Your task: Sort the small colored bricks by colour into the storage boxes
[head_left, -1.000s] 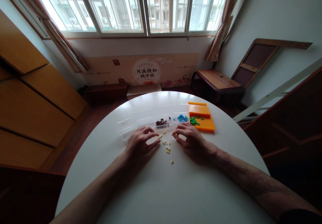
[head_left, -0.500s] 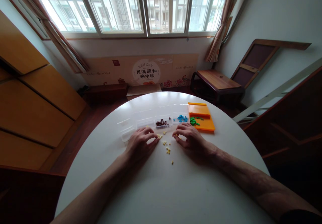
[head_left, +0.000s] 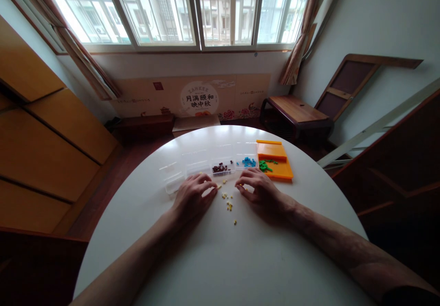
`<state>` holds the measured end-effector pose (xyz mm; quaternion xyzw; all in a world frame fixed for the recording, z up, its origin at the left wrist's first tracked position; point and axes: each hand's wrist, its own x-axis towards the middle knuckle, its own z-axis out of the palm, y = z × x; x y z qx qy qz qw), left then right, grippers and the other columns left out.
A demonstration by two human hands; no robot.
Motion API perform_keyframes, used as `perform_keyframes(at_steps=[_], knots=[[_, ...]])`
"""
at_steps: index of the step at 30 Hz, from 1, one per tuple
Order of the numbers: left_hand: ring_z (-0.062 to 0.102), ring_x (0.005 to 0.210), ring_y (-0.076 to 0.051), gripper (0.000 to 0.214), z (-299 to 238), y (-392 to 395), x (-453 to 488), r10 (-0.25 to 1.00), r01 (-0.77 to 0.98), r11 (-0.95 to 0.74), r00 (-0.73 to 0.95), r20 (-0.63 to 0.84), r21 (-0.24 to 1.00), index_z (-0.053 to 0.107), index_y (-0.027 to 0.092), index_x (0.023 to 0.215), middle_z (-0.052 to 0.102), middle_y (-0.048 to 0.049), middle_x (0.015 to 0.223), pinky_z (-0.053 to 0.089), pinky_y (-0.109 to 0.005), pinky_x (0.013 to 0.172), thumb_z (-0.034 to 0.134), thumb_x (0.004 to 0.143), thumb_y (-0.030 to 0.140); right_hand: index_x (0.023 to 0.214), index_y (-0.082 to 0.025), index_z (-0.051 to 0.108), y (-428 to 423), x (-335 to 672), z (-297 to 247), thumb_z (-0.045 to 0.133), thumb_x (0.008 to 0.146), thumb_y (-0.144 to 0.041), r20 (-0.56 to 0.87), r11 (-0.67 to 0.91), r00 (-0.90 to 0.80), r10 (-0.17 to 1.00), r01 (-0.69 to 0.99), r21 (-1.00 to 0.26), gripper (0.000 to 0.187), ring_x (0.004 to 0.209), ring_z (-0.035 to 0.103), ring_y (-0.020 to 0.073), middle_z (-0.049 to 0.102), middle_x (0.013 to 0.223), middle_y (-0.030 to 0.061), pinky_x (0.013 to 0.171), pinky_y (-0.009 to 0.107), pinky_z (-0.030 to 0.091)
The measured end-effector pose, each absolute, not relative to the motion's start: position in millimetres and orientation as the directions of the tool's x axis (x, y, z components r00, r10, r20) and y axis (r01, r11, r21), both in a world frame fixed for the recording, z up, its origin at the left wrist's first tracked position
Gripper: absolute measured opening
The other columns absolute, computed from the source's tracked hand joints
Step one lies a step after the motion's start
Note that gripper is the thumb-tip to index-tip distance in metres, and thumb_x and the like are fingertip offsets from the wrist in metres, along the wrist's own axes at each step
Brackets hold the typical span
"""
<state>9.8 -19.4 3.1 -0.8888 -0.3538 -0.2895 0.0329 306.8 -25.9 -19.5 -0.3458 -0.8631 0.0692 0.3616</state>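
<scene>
Both my hands rest on a round white table (head_left: pixel 220 260). My left hand (head_left: pixel 192 196) lies with its fingers curled, the tips pinching a small yellow piece (head_left: pixel 218 187). My right hand (head_left: pixel 259 191) has its fingers bent down on a tiny yellow piece near the thumb. Several small yellow pieces (head_left: pixel 227 201) lie scattered between the hands. Just beyond the fingers stands a row of clear plastic boxes (head_left: pixel 197 168), one with dark brown pieces (head_left: pixel 222 167), one with blue pieces (head_left: pixel 249 161).
An orange tray (head_left: pixel 277 159) with green pieces (head_left: pixel 264 165) sits at the right end of the boxes. Past the table are a window, a printed board on the wall, a low wooden bench at right and wooden cabinets at left.
My left hand's fingers have drawn in slightly around the yellow piece. The right hand has hardly moved.
</scene>
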Motion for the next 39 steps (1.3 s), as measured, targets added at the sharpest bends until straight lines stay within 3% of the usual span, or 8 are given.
perform_keyframes(at_steps=[6, 14, 25, 39], knots=[[0.070, 0.087, -0.021, 0.016, 0.8, -17.5, 7.2, 0.605, 0.631, -0.755, 0.569, 0.557, 0.176, 0.080, 0.026, 0.094, 0.077, -0.0040, 0.095, 0.054, -0.036, 0.081, 0.069, 0.104, 0.026, 0.098, -0.026, 0.075, -26.5, 307.8, -20.2, 0.072, 0.101, -0.019, 0.573, 0.750, -0.499, 0.650, 0.545, -0.376, 0.008, 0.095, 0.067, 0.0229, 0.076, 0.098, 0.0041, 0.094, 0.042, 0.051], [0.071, 0.086, -0.020, 0.017, 10.7, -6.9, -5.3, 0.616, 0.749, -0.637, 0.356, 0.703, 0.179, 0.081, 0.024, 0.094, 0.078, -0.0036, 0.094, 0.051, -0.038, 0.086, 0.071, 0.105, 0.033, 0.097, -0.025, 0.075, -27.9, 309.0, -21.9, 0.070, 0.103, -0.020, 0.568, 0.755, -0.509, 0.647, 0.535, -0.380, 0.009, 0.094, 0.064, 0.0221, 0.075, 0.099, 0.0036, 0.093, 0.040, 0.050], [0.068, 0.083, -0.021, 0.019, 9.0, 0.9, -15.0, 0.704, 0.817, -0.517, 0.234, 0.671, 0.257, 0.083, 0.025, 0.095, 0.079, -0.0030, 0.094, 0.047, -0.041, 0.088, 0.069, 0.105, 0.034, 0.097, -0.026, 0.075, -26.7, 310.7, -24.3, 0.069, 0.103, -0.020, 0.567, 0.759, -0.517, 0.642, 0.533, -0.374, 0.010, 0.093, 0.064, 0.0223, 0.074, 0.098, 0.0040, 0.093, 0.041, 0.051], [0.066, 0.081, -0.021, 0.020, 5.8, 2.8, -18.9, 0.735, 0.839, -0.475, 0.213, 0.643, 0.265, 0.081, 0.025, 0.094, 0.078, -0.0020, 0.095, 0.045, -0.042, 0.090, 0.069, 0.105, 0.036, 0.096, -0.025, 0.075, -27.7, 311.0, -22.3, 0.069, 0.103, -0.021, 0.567, 0.760, -0.519, 0.640, 0.534, -0.370, 0.010, 0.092, 0.064, 0.0223, 0.075, 0.097, 0.0044, 0.091, 0.041, 0.051]])
